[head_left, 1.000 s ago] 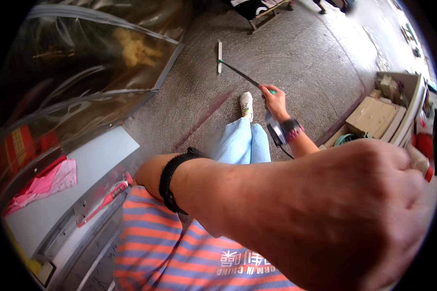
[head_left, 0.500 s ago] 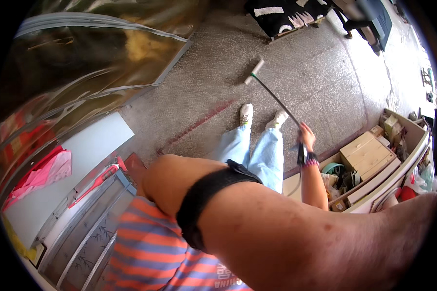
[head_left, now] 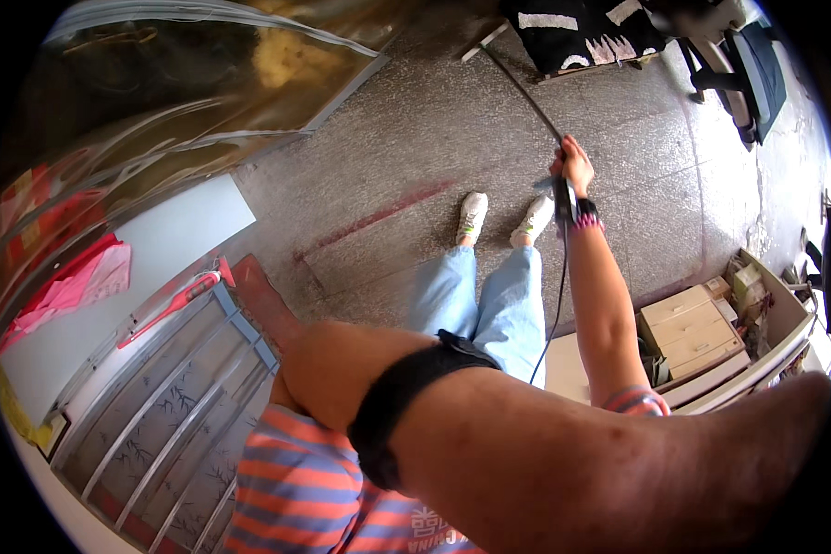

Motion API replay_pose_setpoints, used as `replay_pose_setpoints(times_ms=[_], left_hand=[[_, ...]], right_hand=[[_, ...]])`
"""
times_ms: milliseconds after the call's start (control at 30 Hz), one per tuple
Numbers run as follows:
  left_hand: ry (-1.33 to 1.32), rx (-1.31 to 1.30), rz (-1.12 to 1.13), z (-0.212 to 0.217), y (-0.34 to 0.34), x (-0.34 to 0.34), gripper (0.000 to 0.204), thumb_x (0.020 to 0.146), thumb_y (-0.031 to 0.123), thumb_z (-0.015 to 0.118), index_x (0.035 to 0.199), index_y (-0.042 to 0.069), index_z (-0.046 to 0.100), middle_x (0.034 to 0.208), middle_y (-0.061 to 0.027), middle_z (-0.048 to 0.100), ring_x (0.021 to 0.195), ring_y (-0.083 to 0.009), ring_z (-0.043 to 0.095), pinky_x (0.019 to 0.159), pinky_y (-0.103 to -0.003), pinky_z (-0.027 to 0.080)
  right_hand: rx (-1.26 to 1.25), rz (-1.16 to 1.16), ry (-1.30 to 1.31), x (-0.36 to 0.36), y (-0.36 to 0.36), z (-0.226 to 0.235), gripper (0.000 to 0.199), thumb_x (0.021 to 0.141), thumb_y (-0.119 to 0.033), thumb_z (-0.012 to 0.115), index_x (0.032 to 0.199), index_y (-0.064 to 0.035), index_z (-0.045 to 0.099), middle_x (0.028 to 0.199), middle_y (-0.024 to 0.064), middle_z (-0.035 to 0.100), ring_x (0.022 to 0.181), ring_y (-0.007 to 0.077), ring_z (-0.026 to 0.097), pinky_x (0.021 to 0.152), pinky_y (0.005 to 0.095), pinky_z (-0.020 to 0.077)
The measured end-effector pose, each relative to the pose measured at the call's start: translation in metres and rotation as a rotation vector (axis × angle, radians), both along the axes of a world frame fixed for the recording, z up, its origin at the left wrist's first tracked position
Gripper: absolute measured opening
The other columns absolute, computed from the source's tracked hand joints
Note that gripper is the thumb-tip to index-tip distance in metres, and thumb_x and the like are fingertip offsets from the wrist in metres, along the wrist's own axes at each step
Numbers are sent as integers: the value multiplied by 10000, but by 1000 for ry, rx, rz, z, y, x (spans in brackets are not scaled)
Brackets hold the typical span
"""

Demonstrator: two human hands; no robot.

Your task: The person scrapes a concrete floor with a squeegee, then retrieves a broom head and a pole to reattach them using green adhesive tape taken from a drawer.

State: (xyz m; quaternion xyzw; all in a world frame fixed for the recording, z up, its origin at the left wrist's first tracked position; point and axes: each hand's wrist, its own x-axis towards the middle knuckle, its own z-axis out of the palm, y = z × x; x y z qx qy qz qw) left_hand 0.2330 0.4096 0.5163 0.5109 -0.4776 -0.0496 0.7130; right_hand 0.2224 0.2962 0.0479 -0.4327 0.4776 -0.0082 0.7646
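Gripping a pole [head_left: 526, 93] near a black cloth's [head_left: 577, 32] edge, the right hand [head_left: 577, 169] overhangs open floor [head_left: 406, 148]; left hand's [head_left: 794, 406] grip is unclear.

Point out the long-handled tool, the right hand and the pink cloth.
Long-handled tool [head_left: 525, 94]: head view, on the middle of its dark handle.
Right hand [head_left: 578, 170]: head view, on the back of the hand.
Pink cloth [head_left: 81, 280]: head view, on its crumpled middle.

Dark-poled tool with flat, pale crosspiece [head_left: 524, 95]: one. White shoes [head_left: 472, 216]: two. Light-blue trouser legs [head_left: 506, 291]: two. Bare arms [head_left: 602, 286]: two. Wide black arm strap [head_left: 386, 406]: one. Slim pinkish-red implement [head_left: 180, 301]: one. Black cloth panel with white shapes [head_left: 571, 41]: one.
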Motion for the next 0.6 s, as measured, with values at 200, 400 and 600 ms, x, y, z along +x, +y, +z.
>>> replay_pose_setpoints(times_ms=[200, 400, 600], left_hand=[[32, 32, -7, 0, -13, 12, 311, 792, 93, 630, 1072, -38, 596, 915, -137, 637, 770, -273, 645, 685, -369, 536], [92, 263, -52, -39, -10, 2, 319, 797, 107, 634, 1077, -40, 594, 908, -139, 635, 765, -272, 644, 681, -370, 536], [238, 697, -133, -111, 8, -26, 262, 813, 20, 591, 1074, 7, 591, 864, -135, 633, 801, -300, 638, 711, -385, 513]], right_hand=[[116, -251, 222, -9, -3, -43, 113, 850, -142, 608, 878, -49, 664, 620, 62, 580, 481, 163, 528, 426, 300, 420], [-3, -269, 261, -159, -9, 5, 218, 854, -117, 621, 1049, -39, 678, 627, 8, 578, 489, 88, 484, 422, 236, 394], [-113, 12, 290, -149, -9, 105, 232, 870, -88, 610, 1088, -46, 678, 615, -18, 534, 412, 69, 417, 373, 234, 336]])
